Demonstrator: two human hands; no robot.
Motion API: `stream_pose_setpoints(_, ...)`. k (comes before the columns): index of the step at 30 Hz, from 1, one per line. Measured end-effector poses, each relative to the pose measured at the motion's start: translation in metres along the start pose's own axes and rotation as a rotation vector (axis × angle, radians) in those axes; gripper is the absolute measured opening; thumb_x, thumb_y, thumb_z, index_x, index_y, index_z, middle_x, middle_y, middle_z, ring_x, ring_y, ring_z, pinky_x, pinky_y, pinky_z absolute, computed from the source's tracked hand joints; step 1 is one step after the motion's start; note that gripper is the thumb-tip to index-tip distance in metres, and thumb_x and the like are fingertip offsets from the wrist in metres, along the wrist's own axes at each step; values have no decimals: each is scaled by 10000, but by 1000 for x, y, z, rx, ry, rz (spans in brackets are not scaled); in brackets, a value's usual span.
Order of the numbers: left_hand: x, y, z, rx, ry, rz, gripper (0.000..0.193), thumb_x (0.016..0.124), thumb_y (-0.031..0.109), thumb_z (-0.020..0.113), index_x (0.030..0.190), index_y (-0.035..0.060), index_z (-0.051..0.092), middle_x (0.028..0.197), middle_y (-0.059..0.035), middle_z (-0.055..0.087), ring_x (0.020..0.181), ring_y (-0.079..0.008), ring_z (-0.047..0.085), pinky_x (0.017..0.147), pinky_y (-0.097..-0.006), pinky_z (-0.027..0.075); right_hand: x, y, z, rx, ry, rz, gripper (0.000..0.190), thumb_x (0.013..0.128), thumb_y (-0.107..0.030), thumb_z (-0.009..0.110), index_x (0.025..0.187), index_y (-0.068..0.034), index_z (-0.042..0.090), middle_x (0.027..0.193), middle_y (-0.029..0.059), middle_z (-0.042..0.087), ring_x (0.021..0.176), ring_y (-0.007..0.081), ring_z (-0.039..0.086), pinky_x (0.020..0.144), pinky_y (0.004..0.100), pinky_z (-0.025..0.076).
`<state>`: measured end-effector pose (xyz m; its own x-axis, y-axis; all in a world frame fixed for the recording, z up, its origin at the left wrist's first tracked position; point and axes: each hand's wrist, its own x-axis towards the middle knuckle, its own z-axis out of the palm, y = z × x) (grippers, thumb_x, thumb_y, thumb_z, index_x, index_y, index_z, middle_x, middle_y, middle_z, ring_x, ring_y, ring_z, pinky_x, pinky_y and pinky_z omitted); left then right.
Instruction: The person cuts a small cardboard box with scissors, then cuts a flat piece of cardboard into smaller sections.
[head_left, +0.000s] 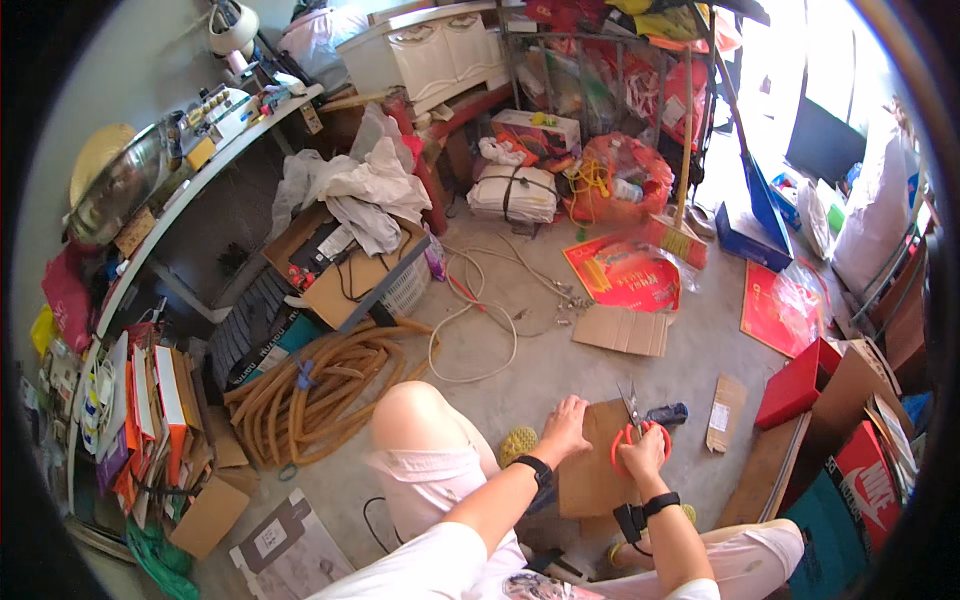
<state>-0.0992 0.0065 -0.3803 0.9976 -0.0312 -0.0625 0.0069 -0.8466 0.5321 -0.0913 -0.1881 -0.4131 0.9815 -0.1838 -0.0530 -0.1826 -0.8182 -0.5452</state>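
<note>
A pair of scissors (632, 411) with red handles is in my right hand (643, 452), the blades pointing away from me and spread apart. Beneath it lies a flat brown cardboard piece (589, 484), between my legs. My left hand (562, 433) is at the upper left edge of this cardboard, thumb and fingers apart; whether it presses on the board is unclear. A dark blue cylindrical object (667, 414) sits just right of the blades. Both wrists wear black straps. Yellow-green footwear (517, 444) shows beside my left forearm.
A coiled tan hose (322, 390) and a loose white cable (516, 330) lie on the floor. An open carton (352, 292) stands behind the coil. Red printed sheets (637, 277), a broom (679, 236) and a blue dustpan (757, 232) are ahead. Boxes, including a red Nike box (862, 480), stand right.
</note>
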Motion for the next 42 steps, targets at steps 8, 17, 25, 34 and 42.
stream_pose_setpoints(8,2,2,14,35,-20,36,876,488,250,908,1247,130,487,1242,-101,468,1204,-331,475,984,-485,469,-9,-6,-6,-16,-12,126,624,650,-234,807,1154,-11,515,1178,190,611,1158,348,566,971,412,461)
stream_pose_setpoints(17,9,-2,11,-4,-12,-33,791,491,177,890,1189,137,519,1208,-97,474,1163,-313,488,949,-474,471,-4,-33,1,-33,70,138,671,726,-407,754,1201,0,511,1217,210,580,1200,379,520,998,449,434)
stream_pose_setpoints(25,4,9,15,37,26,-26,778,551,215,896,1233,154,527,1225,-62,471,1215,-277,456,985,-442,438,-11,-30,1,-132,114,127,620,733,-421,754,1156,-35,517,1143,159,587,1086,344,577,897,448,470)
stream_pose_setpoints(34,19,5,25,-40,198,-1,582,625,175,859,1139,133,589,1138,-64,547,1125,-287,521,928,-425,465,-8,-30,0,-80,132,97,640,717,-430,774,1146,-28,523,1133,160,599,1082,346,584,895,447,475)
stream_pose_setpoints(42,22,12,22,-176,194,17,367,649,220,846,911,88,625,961,-68,595,961,-270,575,846,-391,487,-17,-18,-21,54,83,293,828,646,-598,818,1144,-7,520,1163,196,610,1115,359,585,911,451,477)
